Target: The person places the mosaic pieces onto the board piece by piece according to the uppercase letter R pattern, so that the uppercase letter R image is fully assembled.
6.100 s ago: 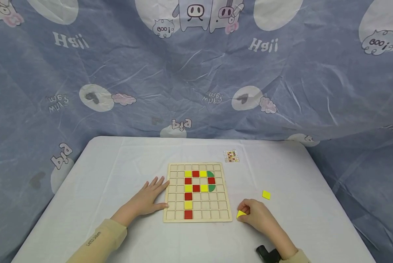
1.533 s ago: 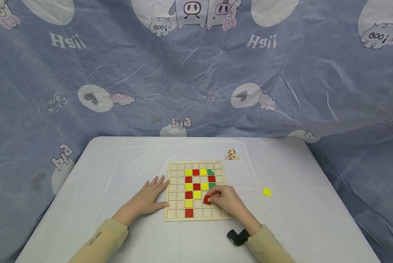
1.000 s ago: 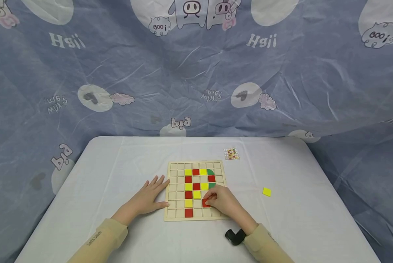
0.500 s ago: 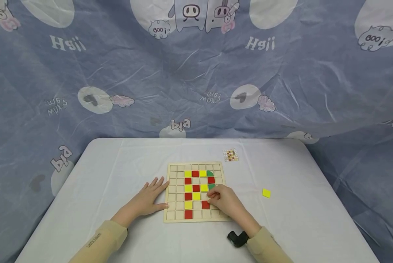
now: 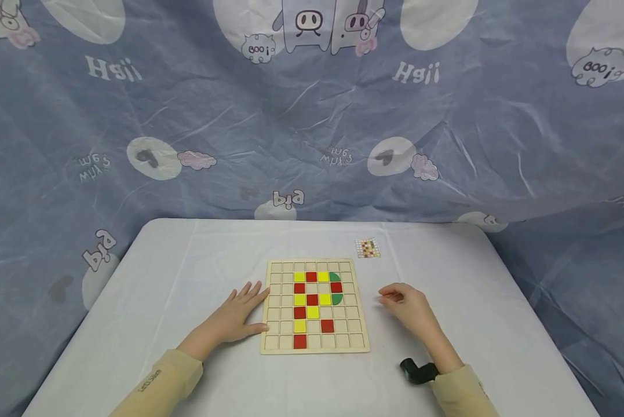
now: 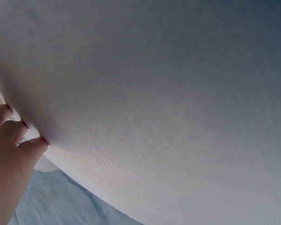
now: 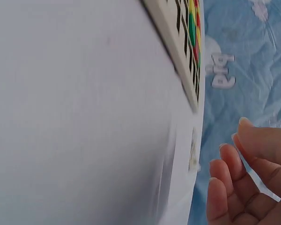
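In the head view, a square wooden board [image 5: 346,341] with a grid of recesses lies on the white table. Red, yellow and green tiles in it form a letter-like pattern. A red tile [image 5: 327,326] sits apart at the lower right of the pattern, and a yellow tile [image 5: 313,313] is up and left of it. My left hand [image 5: 234,315] lies spread, its thumb and fingertips touching the board's left edge. Over the table right of the board is my right hand [image 5: 408,308], fingers loosely bent; the right wrist view shows nothing between its fingers [image 7: 232,161].
A small printed card [image 5: 368,248] with a coloured grid pattern lies beyond the board's far right corner. A black device [image 5: 418,371] is at my right wrist. A blue patterned cloth [image 5: 249,116] hangs behind the table [image 5: 186,243].
The right hand set the red tile on the board, released it and moved right. A yellow tile it held earlier lies in the grid. The loose yellow tile at right is now hidden.
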`<control>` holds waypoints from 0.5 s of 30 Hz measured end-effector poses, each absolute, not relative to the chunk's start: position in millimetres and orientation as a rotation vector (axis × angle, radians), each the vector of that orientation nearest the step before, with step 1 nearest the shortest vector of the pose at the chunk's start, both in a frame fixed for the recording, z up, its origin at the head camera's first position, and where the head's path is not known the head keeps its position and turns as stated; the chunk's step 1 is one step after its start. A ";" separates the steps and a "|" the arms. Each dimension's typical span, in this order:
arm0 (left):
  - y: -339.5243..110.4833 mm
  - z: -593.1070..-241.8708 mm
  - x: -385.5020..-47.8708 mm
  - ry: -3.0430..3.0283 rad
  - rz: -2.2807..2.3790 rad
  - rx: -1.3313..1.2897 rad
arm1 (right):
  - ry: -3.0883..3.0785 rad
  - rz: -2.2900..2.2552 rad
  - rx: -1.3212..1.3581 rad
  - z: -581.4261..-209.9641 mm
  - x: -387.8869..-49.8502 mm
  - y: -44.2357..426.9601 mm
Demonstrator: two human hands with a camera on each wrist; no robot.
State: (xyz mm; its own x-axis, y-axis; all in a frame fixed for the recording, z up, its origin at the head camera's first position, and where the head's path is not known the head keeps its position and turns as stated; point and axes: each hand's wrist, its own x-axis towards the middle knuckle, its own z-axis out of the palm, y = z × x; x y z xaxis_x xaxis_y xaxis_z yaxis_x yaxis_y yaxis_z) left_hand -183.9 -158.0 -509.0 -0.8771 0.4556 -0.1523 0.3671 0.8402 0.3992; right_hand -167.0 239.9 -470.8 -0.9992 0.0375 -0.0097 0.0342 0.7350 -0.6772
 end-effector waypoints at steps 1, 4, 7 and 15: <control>-158.0 -508.7 -183.8 2.779 0.529 0.631 | -2.929 1.126 -0.082 -470.1 -166.9 247.1; -158.0 -507.3 -183.2 2.782 0.531 0.636 | -2.947 1.100 -0.133 -469.7 -165.9 267.9; -157.6 -506.0 -182.8 2.779 0.528 0.637 | -2.974 1.089 -0.171 -471.7 -163.6 286.6; -156.8 -505.1 -182.4 2.777 0.534 0.627 | -3.058 1.043 -0.240 -482.6 -159.0 312.0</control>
State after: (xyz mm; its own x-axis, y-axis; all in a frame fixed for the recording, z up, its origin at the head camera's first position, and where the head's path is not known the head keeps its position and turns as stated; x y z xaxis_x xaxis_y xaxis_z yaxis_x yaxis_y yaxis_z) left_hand -182.4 -156.8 -505.1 -0.8777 0.4536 -0.1543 0.3640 0.8407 0.4009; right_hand -159.0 312.0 -482.6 -0.9842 0.1082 -0.1403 0.1714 0.7823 -0.5989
